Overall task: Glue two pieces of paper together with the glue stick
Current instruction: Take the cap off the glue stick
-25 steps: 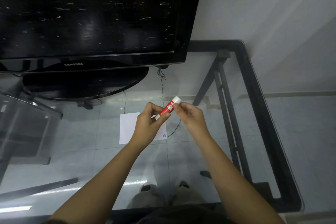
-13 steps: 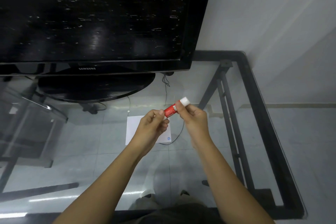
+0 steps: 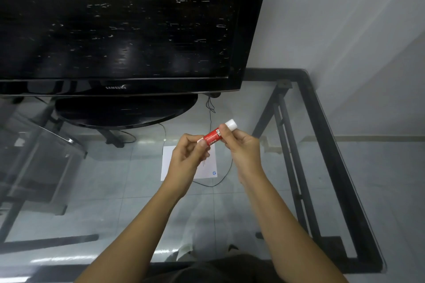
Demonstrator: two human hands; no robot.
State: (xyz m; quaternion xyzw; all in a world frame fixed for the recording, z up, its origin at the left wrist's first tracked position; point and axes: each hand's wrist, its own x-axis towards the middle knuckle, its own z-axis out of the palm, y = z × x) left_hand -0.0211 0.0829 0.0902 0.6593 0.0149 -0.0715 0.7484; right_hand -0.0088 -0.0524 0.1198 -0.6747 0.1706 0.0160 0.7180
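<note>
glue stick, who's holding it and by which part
Both hands hold the glue stick: the left hand pinches its lower end, and the right hand has its grip near the white end.

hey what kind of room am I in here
Probably a living room at home: a large television stands on a glass-topped table by a plain wall, over a tiled floor.

A red glue stick [image 3: 213,136] with white end tilts above white paper [image 3: 208,167] lying flat below.
</note>
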